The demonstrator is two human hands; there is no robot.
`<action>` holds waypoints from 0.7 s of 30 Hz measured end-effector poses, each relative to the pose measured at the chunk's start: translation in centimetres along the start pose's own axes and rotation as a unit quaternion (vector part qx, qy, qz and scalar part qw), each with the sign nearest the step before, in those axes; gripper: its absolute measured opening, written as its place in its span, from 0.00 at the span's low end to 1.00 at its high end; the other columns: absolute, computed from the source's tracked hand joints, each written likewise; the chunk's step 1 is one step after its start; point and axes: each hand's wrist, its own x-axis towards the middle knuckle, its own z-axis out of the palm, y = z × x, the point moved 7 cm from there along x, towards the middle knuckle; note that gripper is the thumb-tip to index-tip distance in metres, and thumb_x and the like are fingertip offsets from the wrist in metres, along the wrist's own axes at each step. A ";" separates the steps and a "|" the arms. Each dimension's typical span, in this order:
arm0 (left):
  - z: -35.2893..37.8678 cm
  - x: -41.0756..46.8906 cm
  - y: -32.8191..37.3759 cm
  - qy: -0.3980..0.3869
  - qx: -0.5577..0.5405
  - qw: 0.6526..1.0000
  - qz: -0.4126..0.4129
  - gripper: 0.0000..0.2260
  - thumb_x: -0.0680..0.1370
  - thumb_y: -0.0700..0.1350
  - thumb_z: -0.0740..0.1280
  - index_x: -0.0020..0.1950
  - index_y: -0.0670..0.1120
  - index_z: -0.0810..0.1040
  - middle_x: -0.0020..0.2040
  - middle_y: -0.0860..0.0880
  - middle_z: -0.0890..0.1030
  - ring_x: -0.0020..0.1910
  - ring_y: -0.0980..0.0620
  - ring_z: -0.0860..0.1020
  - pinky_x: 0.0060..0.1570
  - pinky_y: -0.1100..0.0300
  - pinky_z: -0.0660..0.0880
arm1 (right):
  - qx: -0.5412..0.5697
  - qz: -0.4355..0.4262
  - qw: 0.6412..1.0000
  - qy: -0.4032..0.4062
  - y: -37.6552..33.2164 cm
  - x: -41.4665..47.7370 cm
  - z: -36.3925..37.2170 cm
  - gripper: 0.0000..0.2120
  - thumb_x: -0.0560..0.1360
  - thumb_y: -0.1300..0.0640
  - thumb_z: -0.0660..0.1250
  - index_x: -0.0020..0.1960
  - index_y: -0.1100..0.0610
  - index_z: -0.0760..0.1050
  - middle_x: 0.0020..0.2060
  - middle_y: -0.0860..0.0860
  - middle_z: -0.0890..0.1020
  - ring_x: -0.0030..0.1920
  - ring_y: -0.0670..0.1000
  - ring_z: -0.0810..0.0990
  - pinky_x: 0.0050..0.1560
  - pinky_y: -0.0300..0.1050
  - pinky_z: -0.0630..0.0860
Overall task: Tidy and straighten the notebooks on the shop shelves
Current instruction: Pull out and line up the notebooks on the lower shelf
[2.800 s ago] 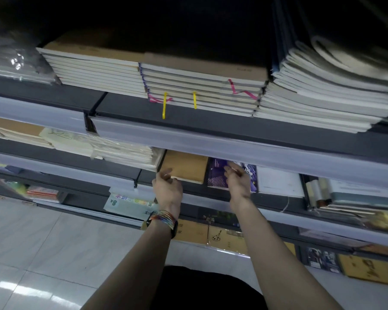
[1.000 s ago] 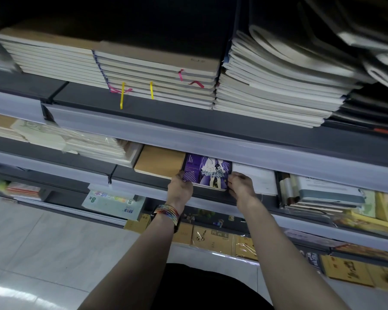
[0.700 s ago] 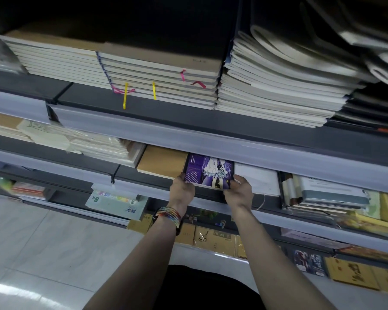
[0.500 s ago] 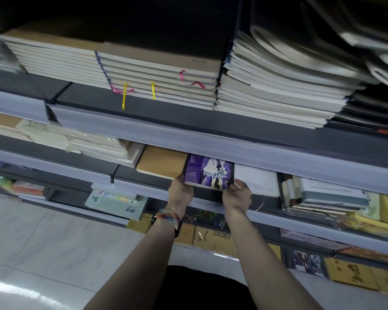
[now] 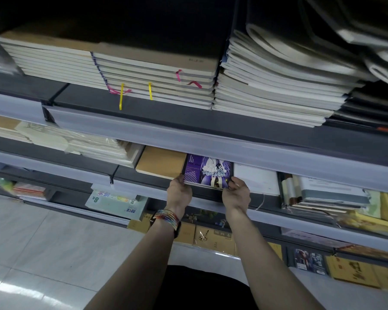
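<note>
**Purple notebook drawn square on the middle shelf**

Your fingers (image 5: 233, 182) are clenched on the two near corners of the purple notebook (image 5: 207, 170), the left hand (image 5: 179, 194) gripping its left corner and the right hand (image 5: 236, 196) its right. The notebook lies on the middle shelf (image 5: 130, 186), just beside the brown notebook (image 5: 161, 161) on its left and the white notebook (image 5: 257, 179) on its right, its far end tucked under the upper shelf rail (image 5: 188, 136). Under three seconds ago your left hand was at the brown cover and the purple one sat deeper, largely hidden. Both hands have since closed on it, and in the last second your right hand slid from its side to the front corner. By the look of it this cover is nearly in line with its neighbours, while the mixed piles (image 5: 323, 193) further right appear to need the same care
</note>
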 end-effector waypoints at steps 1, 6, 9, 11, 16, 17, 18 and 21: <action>0.0 0.0 0.0 0.000 0.000 1.000 -0.002 0.18 0.80 0.31 0.56 0.68 0.41 0.74 0.55 0.46 0.79 0.50 0.50 0.75 0.50 0.62 0.72 | 0.002 -0.002 1.000 0.000 0.0 0.0 -0.1 0.19 0.76 0.67 0.68 0.65 0.59 0.76 0.58 0.55 0.84 0.62 0.53 0.80 0.63 0.38 0.68; -0.2 -0.1 0.1 0.012 0.014 1.000 0.006 0.17 0.80 0.31 0.57 0.66 0.41 0.76 0.58 0.43 0.81 0.50 0.49 0.76 0.50 0.62 0.73 | 0.007 -0.006 1.000 -0.003 0.0 0.0 -0.1 0.18 0.76 0.67 0.68 0.66 0.60 0.76 0.59 0.55 0.83 0.61 0.52 0.80 0.60 0.36 0.69; -0.6 -0.3 0.1 0.026 0.017 1.000 0.001 0.14 0.80 0.31 0.58 0.62 0.39 0.77 0.52 0.45 0.79 0.52 0.45 0.78 0.51 0.60 0.74 | 0.015 -0.009 1.000 -0.002 0.2 0.3 0.1 0.18 0.76 0.66 0.70 0.65 0.59 0.77 0.59 0.55 0.83 0.60 0.52 0.81 0.64 0.39 0.71; -0.6 -0.3 0.0 0.021 0.015 1.000 -0.004 0.13 0.80 0.32 0.58 0.62 0.39 0.77 0.50 0.45 0.79 0.54 0.43 0.78 0.52 0.58 0.75 | 0.022 -0.009 1.000 -0.004 0.4 0.5 0.3 0.19 0.75 0.67 0.70 0.65 0.60 0.77 0.59 0.55 0.83 0.61 0.52 0.81 0.66 0.40 0.70; -0.2 -0.2 -0.1 -0.001 0.018 1.000 0.004 0.13 0.80 0.33 0.58 0.62 0.41 0.76 0.56 0.42 0.81 0.57 0.43 0.79 0.52 0.56 0.77 | 0.031 -0.017 0.999 -0.007 0.6 0.8 0.5 0.19 0.74 0.65 0.72 0.65 0.60 0.76 0.59 0.55 0.83 0.62 0.53 0.80 0.69 0.48 0.72; -0.2 -0.1 -0.1 -0.001 0.016 1.000 0.005 0.13 0.80 0.33 0.58 0.63 0.41 0.76 0.56 0.42 0.81 0.57 0.43 0.79 0.51 0.58 0.77 | 0.037 -0.017 0.999 -0.010 0.7 0.9 0.7 0.19 0.74 0.66 0.72 0.64 0.60 0.76 0.59 0.55 0.83 0.62 0.53 0.80 0.69 0.48 0.73; -0.2 -0.1 -0.2 -0.002 0.013 1.000 0.006 0.14 0.80 0.33 0.58 0.63 0.40 0.76 0.56 0.43 0.81 0.57 0.45 0.79 0.49 0.61 0.76 | 0.049 -0.016 0.999 -0.016 0.8 1.1 0.9 0.20 0.74 0.67 0.73 0.64 0.61 0.75 0.59 0.55 0.83 0.62 0.53 0.80 0.69 0.49 0.73; -0.3 -0.3 -0.3 -0.003 -0.012 1.000 -0.003 0.15 0.81 0.32 0.58 0.65 0.40 0.75 0.57 0.45 0.80 0.53 0.51 0.76 0.42 0.69 0.72 | 0.092 -0.007 0.996 -0.017 1.0 1.5 1.0 0.21 0.72 0.72 0.71 0.64 0.63 0.75 0.60 0.58 0.82 0.62 0.55 0.80 0.68 0.49 0.74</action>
